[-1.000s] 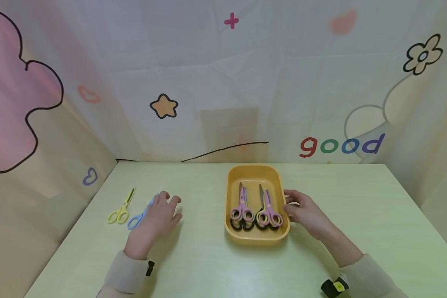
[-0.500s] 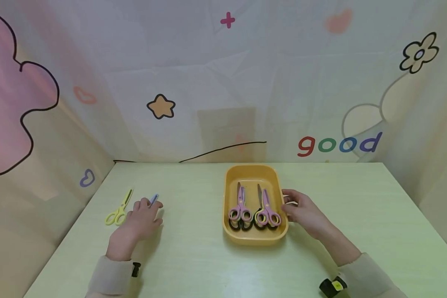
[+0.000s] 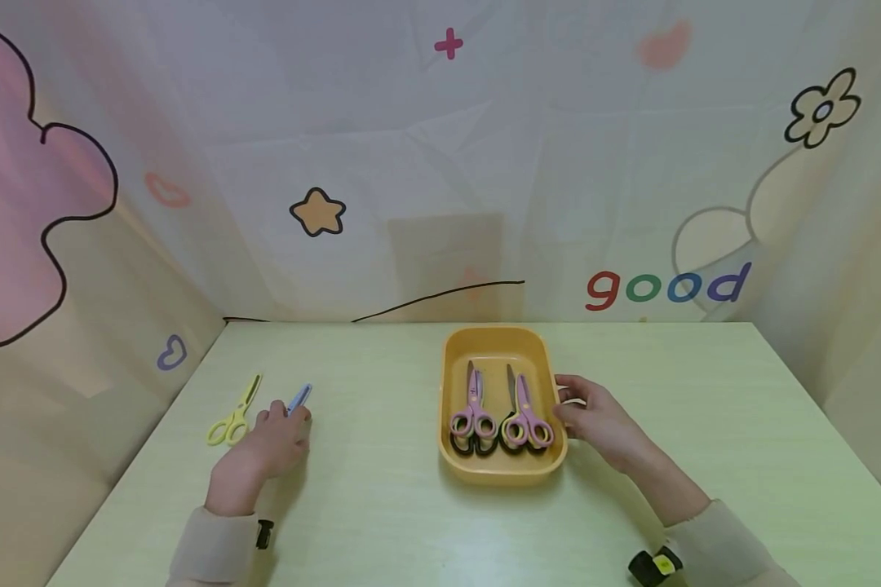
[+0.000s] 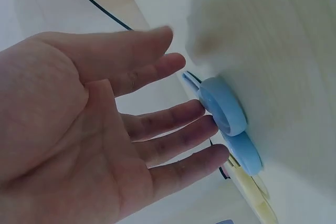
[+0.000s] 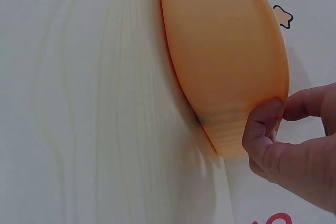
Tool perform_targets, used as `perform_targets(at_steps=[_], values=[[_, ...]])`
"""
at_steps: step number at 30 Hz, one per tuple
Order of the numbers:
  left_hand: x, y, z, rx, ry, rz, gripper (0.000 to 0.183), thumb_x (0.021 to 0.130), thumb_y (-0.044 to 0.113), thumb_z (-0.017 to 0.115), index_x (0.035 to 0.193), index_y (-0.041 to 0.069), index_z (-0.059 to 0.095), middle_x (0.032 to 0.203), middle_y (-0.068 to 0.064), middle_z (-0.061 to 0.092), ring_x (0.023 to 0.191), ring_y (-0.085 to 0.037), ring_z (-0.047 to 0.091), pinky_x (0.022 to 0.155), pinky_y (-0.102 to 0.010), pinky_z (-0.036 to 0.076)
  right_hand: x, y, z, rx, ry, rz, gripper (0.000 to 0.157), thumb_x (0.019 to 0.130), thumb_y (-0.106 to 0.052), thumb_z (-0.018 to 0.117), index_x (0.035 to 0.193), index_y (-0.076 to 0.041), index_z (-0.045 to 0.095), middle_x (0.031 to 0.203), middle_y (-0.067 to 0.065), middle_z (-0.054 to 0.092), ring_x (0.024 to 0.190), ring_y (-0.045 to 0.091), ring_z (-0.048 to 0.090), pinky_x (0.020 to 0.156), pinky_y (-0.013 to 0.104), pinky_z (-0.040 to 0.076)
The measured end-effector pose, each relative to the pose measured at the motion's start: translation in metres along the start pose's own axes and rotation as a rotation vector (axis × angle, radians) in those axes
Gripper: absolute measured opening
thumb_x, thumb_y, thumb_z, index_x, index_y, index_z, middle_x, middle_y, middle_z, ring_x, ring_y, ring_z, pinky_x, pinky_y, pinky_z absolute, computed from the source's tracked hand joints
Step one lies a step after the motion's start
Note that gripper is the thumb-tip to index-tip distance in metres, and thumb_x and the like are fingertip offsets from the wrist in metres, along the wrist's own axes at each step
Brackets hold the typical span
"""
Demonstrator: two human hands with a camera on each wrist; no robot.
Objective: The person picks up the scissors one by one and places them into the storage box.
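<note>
My left hand hovers low over blue scissors, its back hiding their handles in the head view. In the left wrist view the fingers stretch out loosely, tips right at the blue handle loops, with the thumb apart. Yellow scissors lie just left of that hand. My right hand pinches the right rim of a yellow-orange tray; fingertips press its outer wall in the right wrist view. Inside the tray, two purple scissors lie over others with yellow and black handles.
A pale wood-grain table carries everything. Behind it hangs a printed cloth backdrop, which also closes off both sides. Each wrist wears a small black device, the right one with a yellow patch.
My left hand has moved left and lowered toward the blue scissors, its fingers drawing closer together. The right hand stays at the tray, which has not moved on the table.
</note>
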State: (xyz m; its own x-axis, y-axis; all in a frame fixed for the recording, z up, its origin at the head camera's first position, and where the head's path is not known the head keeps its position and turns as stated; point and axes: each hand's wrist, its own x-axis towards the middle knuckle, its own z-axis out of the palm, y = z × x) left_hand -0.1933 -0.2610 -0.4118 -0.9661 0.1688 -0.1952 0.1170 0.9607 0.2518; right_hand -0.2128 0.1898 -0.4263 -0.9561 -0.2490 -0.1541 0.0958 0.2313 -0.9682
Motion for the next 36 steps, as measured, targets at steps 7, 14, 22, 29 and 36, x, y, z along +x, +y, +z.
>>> perform_targets(at_steps=[7, 14, 22, 29, 36], values=[[0.005, 0.005, 0.001, -0.014, 0.024, 0.033, 0.035, 0.098, 0.007, 0.061, 0.128, -0.009, 0.053, 0.118, -0.033, 0.045, 0.106, -0.047, 0.047, 0.090, -0.061, 0.046, 0.001, 0.001, -0.001, -0.009, 0.009, 0.011, 0.057, 0.101, -0.001, 0.052, 0.152, 0.012, 0.030, 0.125, 0.026, 0.045, 0.102, 0.029, 0.055, 0.079, 0.032, 0.058], [0.011, 0.015, 0.004, 0.008, 0.039, 0.057, 0.031, 0.097, 0.003, 0.060, 0.118, -0.018, 0.054, 0.112, -0.031, 0.047, 0.097, -0.040, 0.048, 0.088, -0.055, 0.049, 0.001, 0.001, -0.001, -0.004, 0.008, 0.011, 0.056, 0.101, -0.001, 0.052, 0.152, 0.011, 0.031, 0.125, 0.025, 0.045, 0.101, 0.028, 0.055, 0.079, 0.032, 0.058], [0.021, 0.028, 0.010, 0.038, 0.058, 0.082, 0.031, 0.096, 0.000, 0.061, 0.113, -0.025, 0.053, 0.110, -0.032, 0.047, 0.098, -0.041, 0.049, 0.088, -0.053, 0.049, 0.000, -0.001, 0.000, -0.010, 0.004, 0.004, 0.057, 0.100, -0.001, 0.052, 0.152, 0.012, 0.031, 0.125, 0.026, 0.045, 0.101, 0.029, 0.055, 0.079, 0.032, 0.058], [0.027, 0.037, 0.015, 0.052, 0.090, 0.126, 0.023, 0.090, -0.008, 0.056, 0.108, -0.023, 0.055, 0.110, -0.034, 0.047, 0.095, -0.040, 0.049, 0.086, -0.053, 0.050, 0.001, -0.001, -0.001, -0.013, 0.002, 0.009, 0.057, 0.100, -0.001, 0.052, 0.152, 0.011, 0.031, 0.126, 0.026, 0.045, 0.102, 0.029, 0.055, 0.080, 0.032, 0.058], [0.033, 0.052, 0.019, 0.045, 0.113, 0.150, 0.021, 0.089, -0.009, 0.058, 0.105, -0.022, 0.056, 0.108, -0.032, 0.047, 0.095, -0.040, 0.049, 0.087, -0.054, 0.049, 0.001, 0.001, -0.001, -0.020, 0.003, 0.004, 0.058, 0.101, -0.001, 0.051, 0.152, 0.013, 0.028, 0.125, 0.026, 0.044, 0.103, 0.029, 0.055, 0.079, 0.034, 0.059]])
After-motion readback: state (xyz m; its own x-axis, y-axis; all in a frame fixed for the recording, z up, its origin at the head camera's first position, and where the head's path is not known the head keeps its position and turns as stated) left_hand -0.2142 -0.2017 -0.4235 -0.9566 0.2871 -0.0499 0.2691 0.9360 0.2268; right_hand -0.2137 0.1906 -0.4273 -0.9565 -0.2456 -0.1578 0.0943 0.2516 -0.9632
